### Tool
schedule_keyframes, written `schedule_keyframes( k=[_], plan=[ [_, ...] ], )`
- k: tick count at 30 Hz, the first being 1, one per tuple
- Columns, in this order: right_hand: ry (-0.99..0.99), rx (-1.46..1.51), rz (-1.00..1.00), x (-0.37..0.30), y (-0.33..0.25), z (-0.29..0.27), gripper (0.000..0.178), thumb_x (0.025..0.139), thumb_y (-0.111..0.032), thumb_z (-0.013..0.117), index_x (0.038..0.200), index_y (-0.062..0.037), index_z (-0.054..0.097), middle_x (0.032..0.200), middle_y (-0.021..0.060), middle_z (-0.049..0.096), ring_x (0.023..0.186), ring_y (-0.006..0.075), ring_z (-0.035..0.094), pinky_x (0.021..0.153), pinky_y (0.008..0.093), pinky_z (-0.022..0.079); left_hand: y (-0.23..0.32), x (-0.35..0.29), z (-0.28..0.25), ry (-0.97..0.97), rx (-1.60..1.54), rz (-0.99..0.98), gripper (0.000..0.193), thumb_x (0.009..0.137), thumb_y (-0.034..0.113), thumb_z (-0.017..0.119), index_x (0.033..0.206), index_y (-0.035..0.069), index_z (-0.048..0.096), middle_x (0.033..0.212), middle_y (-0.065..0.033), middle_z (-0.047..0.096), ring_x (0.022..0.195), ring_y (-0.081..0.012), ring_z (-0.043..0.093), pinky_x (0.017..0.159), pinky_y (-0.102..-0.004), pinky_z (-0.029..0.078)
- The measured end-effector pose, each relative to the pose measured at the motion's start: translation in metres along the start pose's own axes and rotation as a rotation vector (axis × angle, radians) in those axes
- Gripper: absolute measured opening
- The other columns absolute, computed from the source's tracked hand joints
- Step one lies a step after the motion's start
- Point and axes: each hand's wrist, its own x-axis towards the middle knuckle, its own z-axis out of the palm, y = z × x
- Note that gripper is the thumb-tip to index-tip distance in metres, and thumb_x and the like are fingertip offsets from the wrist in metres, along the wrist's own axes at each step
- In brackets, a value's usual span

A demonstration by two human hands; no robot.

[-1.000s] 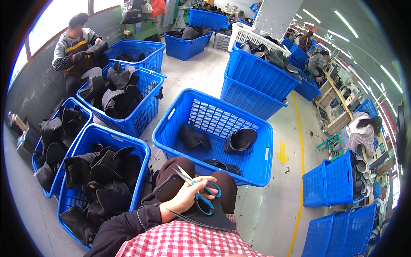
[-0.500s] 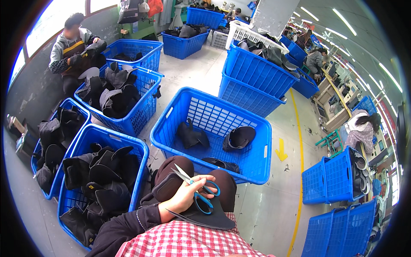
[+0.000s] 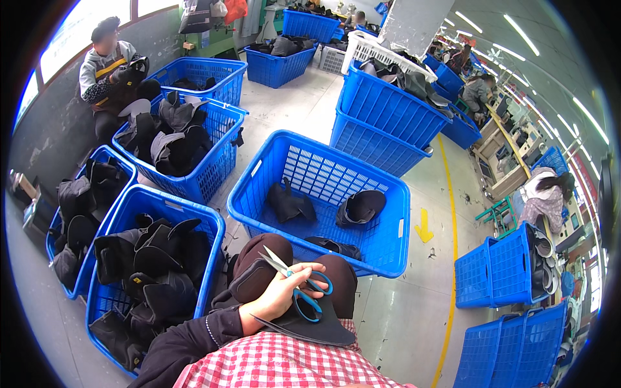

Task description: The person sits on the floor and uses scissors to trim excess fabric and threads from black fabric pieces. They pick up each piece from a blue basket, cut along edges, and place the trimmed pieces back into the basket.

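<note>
My left hand (image 3: 279,299) reaches in from the lower left and rests on my lap, its fingers closed around a pair of scissors (image 3: 307,306). The blue handle loops lie toward my right, and the slightly parted blades point up and to the left. Under the hand and handles lies a black cap (image 3: 328,327), its stiff brim toward my checked apron (image 3: 278,362). Part of the cap is covered by the hand. My right hand does not show. Just beyond my knees stands a blue basket (image 3: 402,220) with a few black caps (image 3: 365,207) in it.
At my left, a blue basket (image 3: 217,258) full of black caps stands close by, with more filled baskets (image 3: 236,139) beyond. Stacked blue baskets (image 3: 375,123) rise ahead. A person (image 3: 110,74) handles a dark cap at far left. A yellow line (image 3: 455,258) runs along the floor at right.
My left hand and the scissors have stayed still. The person at far left has lifted the head and raised the dark cap a little.
</note>
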Motion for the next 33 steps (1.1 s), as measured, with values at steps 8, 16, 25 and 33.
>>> schedule_keyframes(
  k=[8, 16, 25, 33],
  plan=[
    [-0.014, -0.011, 0.021, -0.014, 0.006, -0.003, 0.027, 0.099, -0.019, 0.068, 0.12, -0.0017, 0.07, 0.105, 0.0133, 0.075, 0.097, 0.0182, 0.071, 0.087, 0.0343, 0.056, 0.0, 0.0, -0.001, -0.003, 0.0, 0.001, 0.043, 0.108, 0.032, 0.056, 0.135, -0.002, 0.059, 0.115, -0.0168, 0.072, 0.108, -0.0237, 0.072, 0.09, -0.0333, 0.061],
    [-0.021, -0.035, 0.045, -0.027, 0.015, -0.007, 0.028, 0.099, -0.019, 0.068, 0.12, -0.0015, 0.07, 0.106, 0.0137, 0.075, 0.098, 0.0179, 0.071, 0.087, 0.0341, 0.056, -0.002, 0.0, -0.005, -0.025, 0.017, 0.002, 0.043, 0.109, 0.03, 0.052, 0.136, -0.003, 0.058, 0.123, -0.0182, 0.069, 0.11, -0.0256, 0.072, 0.092, -0.035, 0.061],
    [-0.039, -0.066, 0.068, -0.041, 0.042, -0.01, 0.028, 0.1, -0.02, 0.068, 0.12, -0.0013, 0.07, 0.107, 0.014, 0.075, 0.099, 0.0176, 0.071, 0.087, 0.0339, 0.056, -0.004, 0.001, -0.008, -0.043, 0.016, -0.006, 0.042, 0.109, 0.027, 0.052, 0.137, -0.004, 0.057, 0.129, -0.0188, 0.066, 0.114, -0.0263, 0.071, 0.095, -0.0359, 0.06],
    [-0.103, -0.588, -0.272, -0.105, 0.051, -0.128, 0.028, 0.1, -0.02, 0.067, 0.12, -0.001, 0.07, 0.107, 0.0144, 0.075, 0.1, 0.0173, 0.071, 0.088, 0.0338, 0.056, -0.019, 0.022, -0.016, -0.105, 0.06, -0.067, 0.048, 0.108, 0.042, 0.057, 0.13, 0.001, 0.06, 0.108, -0.0139, 0.072, 0.092, -0.0216, 0.072, 0.082, -0.0315, 0.059]
  ],
)
